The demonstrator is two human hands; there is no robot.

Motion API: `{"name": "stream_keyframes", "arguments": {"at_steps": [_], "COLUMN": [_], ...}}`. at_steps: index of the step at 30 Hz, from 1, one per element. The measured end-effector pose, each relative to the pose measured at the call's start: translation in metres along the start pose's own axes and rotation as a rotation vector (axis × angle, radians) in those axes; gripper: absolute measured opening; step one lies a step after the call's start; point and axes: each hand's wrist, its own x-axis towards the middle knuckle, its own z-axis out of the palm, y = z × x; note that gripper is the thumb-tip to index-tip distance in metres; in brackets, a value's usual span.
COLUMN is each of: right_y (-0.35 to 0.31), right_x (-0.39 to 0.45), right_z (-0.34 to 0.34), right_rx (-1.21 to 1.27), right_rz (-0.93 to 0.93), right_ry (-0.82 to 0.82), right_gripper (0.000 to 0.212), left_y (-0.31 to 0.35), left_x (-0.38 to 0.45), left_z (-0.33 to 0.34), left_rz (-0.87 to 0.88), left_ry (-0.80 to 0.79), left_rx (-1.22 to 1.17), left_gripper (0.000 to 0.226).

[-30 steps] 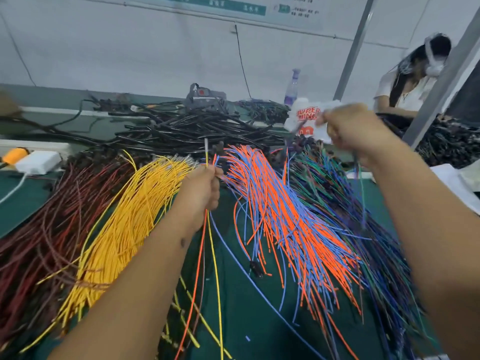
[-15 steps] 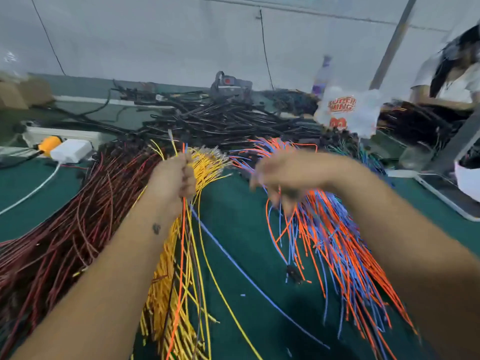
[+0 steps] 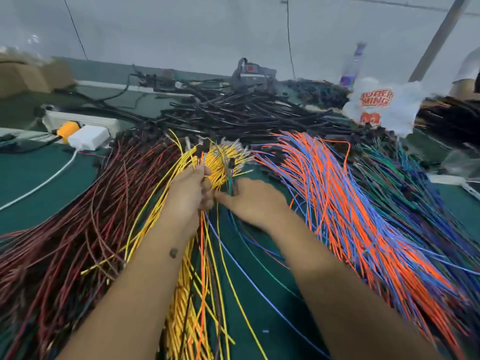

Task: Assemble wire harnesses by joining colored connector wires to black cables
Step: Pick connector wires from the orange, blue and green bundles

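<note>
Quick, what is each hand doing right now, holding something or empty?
Left hand: grips a small bunch of colored wires.
Right hand: pinches a green wire beside the left.

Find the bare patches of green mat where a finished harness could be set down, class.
Bare mat lies left, between the white adapter and the dark red wires. A narrower strip runs between the forearms, crossed by stray wires. Everywhere else bundles crowd the bench.

cable pile (image 3: 246, 113) at table (image 3: 31, 178) rear, wire bundles (image 3: 337, 190) fanned before it, power strip (image 3: 80, 120) far left
</note>
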Motion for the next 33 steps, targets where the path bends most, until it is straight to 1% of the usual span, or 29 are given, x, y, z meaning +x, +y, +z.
{"name": "stream_keyframes", "arguments": {"at_steps": [1,3,5,6,7,8,10,11,12,13,15,17,20,21,23,27,30,33], "right_y": [-0.002,0.000,0.004,0.006,0.007,0.007,0.007,0.006,0.003,-0.004,-0.022,-0.040,-0.043,-0.040,-0.029,0.017,0.065,0.080], "right_x": [0.001,0.003,0.006,0.005,0.004,0.002,-0.002,-0.003,-0.003,-0.003,-0.001,0.000,-0.001,-0.002,-0.004,-0.008,-0.013,-0.013], "right_z": [0.009,0.013,0.005,-0.001,-0.010,-0.018,-0.035,-0.040,-0.042,-0.042,-0.032,-0.015,0.015,0.022,0.029,0.021,0.006,0.003], "right_rx": [-0.070,-0.125,-0.145,-0.084,0.079,0.352,1.096,1.444,1.701,1.870,2.053,2.223,2.502,2.529,2.471,2.334,2.282,2.198], "right_rz": [0.000,-0.012,-0.027,-0.031,-0.019,0.018,0.107,0.105,0.080,0.047,0.040,0.132,0.292,0.319,0.341,0.292,0.263,0.252], "right_ry": [0.035,0.069,0.013,-0.043,-0.107,-0.172,-0.247,-0.289,-0.327,-0.347,-0.319,-0.256,-0.163,-0.132,-0.086,-0.051,0.080,0.192], "right_gripper": [0.045,0.039,0.024,0.020,0.019,0.020,0.022,0.025,0.028,0.030,0.031,0.033,0.033,0.031,0.030,0.027,0.026,0.026], "left_y": [0.000,0.000,0.001,0.001,0.001,0.002,0.002,0.003,0.003,0.003,0.002,0.001,0.001,0.001,0.001,0.002,0.002,0.002], "left_x": [0.000,-0.001,-0.004,-0.005,-0.006,-0.007,-0.006,-0.006,-0.005,-0.004,-0.003,-0.003,0.000,0.001,0.001,-0.001,-0.002,-0.004], "left_z": [0.000,0.002,0.003,0.004,0.004,0.004,0.004,0.003,0.003,0.002,0.002,0.001,-0.002,-0.003,-0.005,-0.008,-0.007,0.000], "left_rz": [-0.002,-0.005,0.012,0.020,0.022,0.019,0.006,0.001,0.000,0.000,0.008,0.014,0.019,0.020,0.010,-0.017,-0.014,-0.006], "left_ry": [-0.012,-0.048,-0.061,-0.063,-0.065,-0.067,-0.059,-0.050,-0.042,-0.040,-0.042,-0.015,0.032,0.022,-0.023,-0.077,-0.069,-0.071], "left_rx": [0.018,0.074,0.138,0.154,0.155,0.143,0.112,0.097,0.078,0.055,0.011,-0.005,-0.010,-0.013,-0.047,-0.072,-0.019,0.080], "left_gripper": [0.033,0.032,0.031,0.030,0.029,0.029,0.029,0.030,0.030,0.031,0.033,0.033,0.031,0.030,0.029,0.027,0.027,0.028]}}
